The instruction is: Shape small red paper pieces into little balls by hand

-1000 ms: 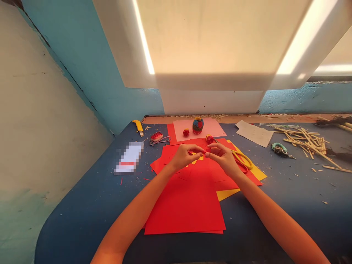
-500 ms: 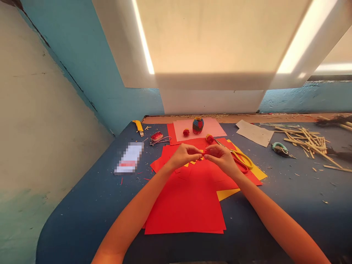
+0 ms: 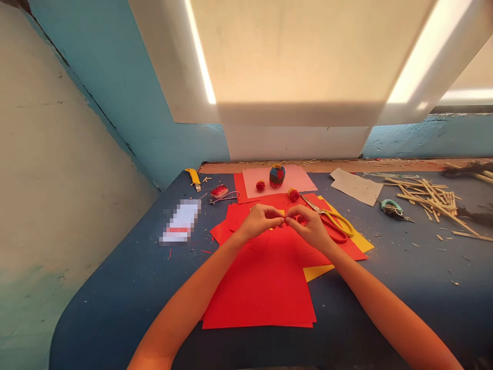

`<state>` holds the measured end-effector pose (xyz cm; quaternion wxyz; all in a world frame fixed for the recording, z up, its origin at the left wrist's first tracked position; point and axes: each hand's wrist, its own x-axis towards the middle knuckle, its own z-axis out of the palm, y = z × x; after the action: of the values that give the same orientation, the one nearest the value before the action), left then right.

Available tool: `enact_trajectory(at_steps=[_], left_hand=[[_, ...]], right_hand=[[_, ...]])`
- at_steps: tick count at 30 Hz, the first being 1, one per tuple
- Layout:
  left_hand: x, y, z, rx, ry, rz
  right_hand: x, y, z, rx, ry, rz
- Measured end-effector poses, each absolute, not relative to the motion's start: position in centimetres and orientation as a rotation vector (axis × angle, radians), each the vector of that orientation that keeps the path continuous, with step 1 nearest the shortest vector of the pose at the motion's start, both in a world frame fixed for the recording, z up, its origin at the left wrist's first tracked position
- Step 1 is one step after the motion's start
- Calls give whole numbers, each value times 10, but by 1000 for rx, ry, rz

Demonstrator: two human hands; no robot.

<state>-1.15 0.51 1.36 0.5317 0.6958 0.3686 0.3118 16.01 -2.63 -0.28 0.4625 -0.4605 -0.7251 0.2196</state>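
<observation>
My left hand (image 3: 260, 220) and my right hand (image 3: 309, 224) meet above a stack of red paper sheets (image 3: 262, 282) on the blue table (image 3: 115, 298). Both hands pinch a small piece of red paper (image 3: 289, 220) between thumb and fingertips. The fingers of both hands are curled closed around it. Yellow-handled scissors (image 3: 333, 220) lie just right of my right hand, on red and yellow sheets (image 3: 360, 240).
A multicoloured paper ball (image 3: 277, 175) and two small red ones (image 3: 261, 185) sit on a pink sheet behind my hands. A yellow cutter (image 3: 193, 178), a keyring (image 3: 220, 192), a tape dispenser (image 3: 391, 208) and several wooden sticks (image 3: 427, 198) lie around. A wall stands at left.
Both hands have shifted slightly toward me and lower, still pinching the small red piece. The scissors' blades now show beside my right hand.
</observation>
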Motion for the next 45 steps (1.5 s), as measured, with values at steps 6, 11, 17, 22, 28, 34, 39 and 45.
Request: enact_trajectory(at_steps=[6, 11, 17, 22, 28, 34, 39, 45], left_hand=[[-9, 4, 13, 1656, 985, 746], [-7, 5, 9, 1671, 904, 766], [-6, 5, 7, 1704, 940, 784], [-4, 5, 3, 1771, 981, 875], [-2, 4, 0, 1871, 1005, 922], [-3, 2, 5, 1892, 1000, 922], [-5, 1, 7, 1894, 1006, 970], [0, -1, 6, 1869, 1031, 961]], right_hand=[[159, -27, -3, -1067, -1846, 536], [162, -26, -4, -1031, -1864, 499], [161, -24, -8, -1073, -1870, 462], [160, -23, -12, -1093, -1866, 274], [159, -24, -12, -1123, -1872, 245], [161, -25, -8, -1086, -1843, 374], [162, -25, -7, -1075, -1805, 329], [161, -24, -10, -1050, -1803, 195]])
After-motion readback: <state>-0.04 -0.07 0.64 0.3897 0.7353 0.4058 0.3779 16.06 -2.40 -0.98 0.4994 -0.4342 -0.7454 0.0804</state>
